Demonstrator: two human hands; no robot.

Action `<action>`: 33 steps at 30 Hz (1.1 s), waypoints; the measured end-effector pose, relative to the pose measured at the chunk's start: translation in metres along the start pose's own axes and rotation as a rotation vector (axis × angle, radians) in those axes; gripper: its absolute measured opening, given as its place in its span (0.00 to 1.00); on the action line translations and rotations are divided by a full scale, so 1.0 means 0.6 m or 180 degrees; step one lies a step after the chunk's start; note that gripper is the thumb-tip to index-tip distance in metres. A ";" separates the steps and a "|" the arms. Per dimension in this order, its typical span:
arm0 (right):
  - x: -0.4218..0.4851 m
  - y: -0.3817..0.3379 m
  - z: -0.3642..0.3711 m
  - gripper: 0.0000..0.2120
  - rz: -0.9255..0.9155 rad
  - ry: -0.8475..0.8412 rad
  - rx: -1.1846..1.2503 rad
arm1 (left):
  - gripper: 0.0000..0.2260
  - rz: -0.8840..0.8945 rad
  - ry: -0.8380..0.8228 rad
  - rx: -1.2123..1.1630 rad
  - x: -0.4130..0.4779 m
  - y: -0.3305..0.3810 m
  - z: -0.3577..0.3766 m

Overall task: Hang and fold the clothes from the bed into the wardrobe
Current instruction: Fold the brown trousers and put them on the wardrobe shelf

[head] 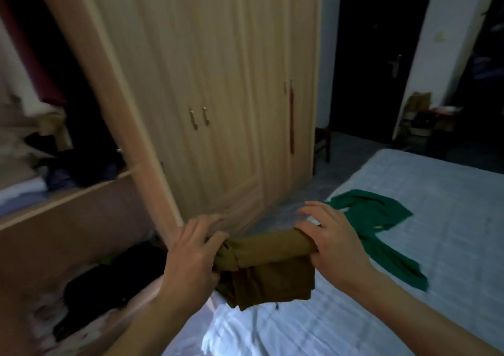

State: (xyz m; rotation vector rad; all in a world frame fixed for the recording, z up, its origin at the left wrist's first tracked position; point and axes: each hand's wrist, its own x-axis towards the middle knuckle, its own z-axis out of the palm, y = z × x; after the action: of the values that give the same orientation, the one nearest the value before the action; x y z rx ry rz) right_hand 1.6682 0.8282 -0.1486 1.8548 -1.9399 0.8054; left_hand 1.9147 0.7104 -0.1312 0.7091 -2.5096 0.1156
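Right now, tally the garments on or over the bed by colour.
Brown: 1, the folded brown garment, held at its ends by the left hand and right hand.
Green: 1, the green garment, lying spread on the bed.
Total: 2.

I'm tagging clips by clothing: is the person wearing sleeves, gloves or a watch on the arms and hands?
The left hand and right hand are ungloved. The left forearm and right forearm are bare to the frame's edge: no sleeve, watch or bracelet shows. Rings: too blurred to tell.
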 end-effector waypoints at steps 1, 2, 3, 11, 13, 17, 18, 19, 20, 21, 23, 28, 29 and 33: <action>0.020 -0.017 0.011 0.24 -0.0133 0.0028 0.0123 | 0.29 -0.0157 0.0069 0.0106 -0.014 -0.017 -0.013; 0.042 -0.037 0.023 0.26 -0.0245 0.0041 0.0242 | 0.28 -0.0329 0.0148 0.0191 -0.030 -0.035 -0.027; 0.065 -0.060 0.035 0.27 -0.0356 0.0042 0.0347 | 0.26 -0.0476 0.0260 0.0260 -0.048 -0.054 -0.043; 0.220 -0.301 0.116 0.12 -0.1330 0.0170 0.0858 | 0.24 -0.1158 0.0815 0.1010 -0.196 -0.209 -0.199; 0.251 -0.361 0.140 0.14 -0.1441 0.0205 0.0874 | 0.31 -0.1434 0.0771 0.1130 -0.228 -0.245 -0.235; 0.303 -0.475 0.180 0.20 -0.1667 0.0240 0.0938 | 0.32 -0.1651 0.0817 0.1319 -0.283 -0.328 -0.292; 0.315 -0.503 0.190 0.21 -0.1717 0.0252 0.0988 | 0.32 -0.1648 0.0827 0.1305 -0.296 -0.352 -0.305; 0.326 -0.529 0.198 0.21 -0.1768 0.0284 0.1016 | 0.32 -0.1652 0.0838 0.1273 -0.309 -0.374 -0.316; 0.339 -0.554 0.205 0.22 -0.1822 0.0298 0.1022 | 0.32 -0.1668 0.0852 0.1248 -0.320 -0.396 -0.327; 0.349 -0.578 0.214 0.22 -0.1859 0.0267 0.1010 | 0.31 -0.1701 0.0863 0.1245 -0.332 -0.417 -0.338; 0.369 -0.621 0.226 0.24 -0.1873 0.0140 0.0989 | 0.31 -0.1765 0.0884 0.1269 -0.351 -0.453 -0.357; 0.416 -0.706 0.263 0.38 -0.1914 -0.0127 0.1158 | 0.41 -0.1891 0.1018 0.1276 -0.376 -0.525 -0.392; 0.425 -0.718 0.271 0.42 -0.1945 -0.0113 0.1149 | 0.44 -0.1909 0.1038 0.1307 -0.379 -0.538 -0.395; 0.466 -0.751 0.316 0.37 -0.2066 0.0077 0.1110 | 0.40 -0.1838 0.1002 0.1383 -0.392 -0.600 -0.395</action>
State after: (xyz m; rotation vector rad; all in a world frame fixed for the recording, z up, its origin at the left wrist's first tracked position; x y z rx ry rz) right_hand 2.1135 0.4964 -0.0543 2.4512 -1.0930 0.9648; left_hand 2.3783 0.5615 -0.0685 1.4359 -1.9082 0.5258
